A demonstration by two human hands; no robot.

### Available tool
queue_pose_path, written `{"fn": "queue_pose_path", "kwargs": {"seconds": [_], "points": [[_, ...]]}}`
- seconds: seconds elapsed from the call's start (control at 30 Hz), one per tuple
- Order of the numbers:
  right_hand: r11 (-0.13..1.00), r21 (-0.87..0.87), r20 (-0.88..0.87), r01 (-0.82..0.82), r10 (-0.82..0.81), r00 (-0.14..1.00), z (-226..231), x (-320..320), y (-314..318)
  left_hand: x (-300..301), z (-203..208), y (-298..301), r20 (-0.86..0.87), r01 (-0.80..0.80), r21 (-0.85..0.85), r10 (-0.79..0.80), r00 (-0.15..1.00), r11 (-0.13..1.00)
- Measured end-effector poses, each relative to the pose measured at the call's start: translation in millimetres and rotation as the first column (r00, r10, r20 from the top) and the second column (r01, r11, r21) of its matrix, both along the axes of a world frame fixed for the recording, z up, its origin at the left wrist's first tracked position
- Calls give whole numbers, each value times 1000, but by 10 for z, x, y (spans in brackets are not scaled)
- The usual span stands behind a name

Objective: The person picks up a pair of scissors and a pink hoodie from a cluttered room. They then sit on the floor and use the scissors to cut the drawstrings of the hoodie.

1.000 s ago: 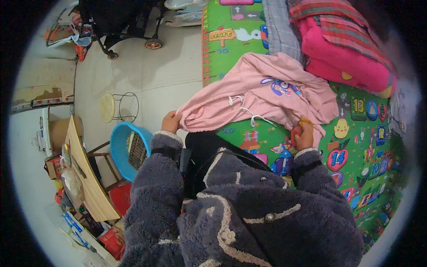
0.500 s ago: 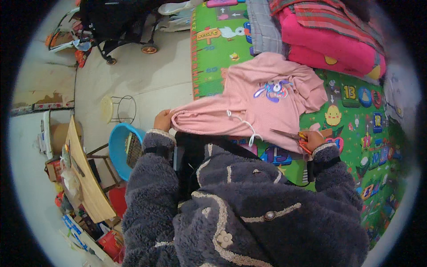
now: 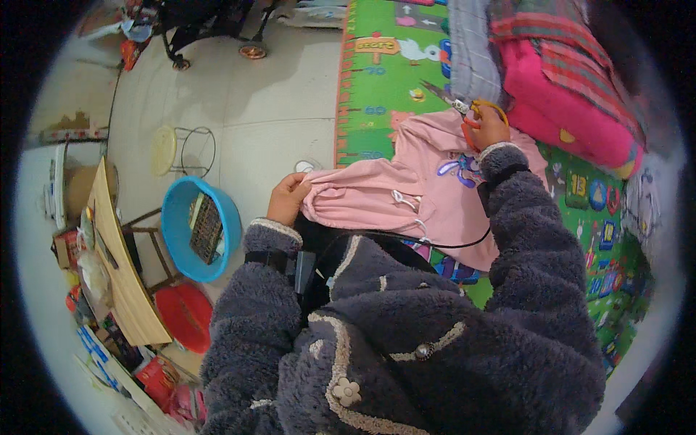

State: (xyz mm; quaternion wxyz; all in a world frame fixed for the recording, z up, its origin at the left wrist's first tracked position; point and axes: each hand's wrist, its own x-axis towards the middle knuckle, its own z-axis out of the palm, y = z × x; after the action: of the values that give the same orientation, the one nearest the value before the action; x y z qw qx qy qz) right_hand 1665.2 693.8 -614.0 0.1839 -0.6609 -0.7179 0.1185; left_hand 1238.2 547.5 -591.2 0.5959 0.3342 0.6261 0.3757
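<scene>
Green mat [image 3: 371,94]: I see bright prints.
Pink garment [image 3: 449,206]: lying across the mat, past its left edge.
Scissors [image 3: 459,106]: over the mat, blades toward its left edge.
Right hand [image 3: 493,133]: above the mat, curled round the handles.
Left hand [image 3: 287,199]: off the mat's left edge, pinching cloth.

Left grip [image 3: 288,196] pinches pink garment [image 3: 370,192]; right grip [image 3: 491,130] holds orange-handled scissors [image 3: 461,106].

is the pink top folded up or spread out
Spread out, though creased: the top lies across the green mat, print facing up, and the left hand holds one end.
</scene>
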Motion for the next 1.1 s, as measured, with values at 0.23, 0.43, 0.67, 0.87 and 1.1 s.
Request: {"fn": "queue_pose_path", "kwargs": {"seconds": [0.23, 0.43, 0.67, 0.87, 1.1], "points": [[978, 186, 138, -91, 65, 988, -149, -94, 154, -139, -24, 2, 102, -51, -80, 59, 993, 996], [939, 218, 172, 266, -305, 937, 540, 143, 1156, -262, -372, 410, -10, -93, -122, 92, 996, 988], [983, 168, -25, 79, -76, 997, 381, -271, 1069, -454, -558, 682, -211, -162, 4, 159, 964, 987], [985, 145, -89, 95, -82, 993, 359, -225, -268, 216, -203, 578, -533, 261, 252, -91, 841, 932], [794, -602, -619, 83, -530, 580, -184, 12, -1219, 997, -66, 400, -507, 667, 224, -500, 703, 710]]}}
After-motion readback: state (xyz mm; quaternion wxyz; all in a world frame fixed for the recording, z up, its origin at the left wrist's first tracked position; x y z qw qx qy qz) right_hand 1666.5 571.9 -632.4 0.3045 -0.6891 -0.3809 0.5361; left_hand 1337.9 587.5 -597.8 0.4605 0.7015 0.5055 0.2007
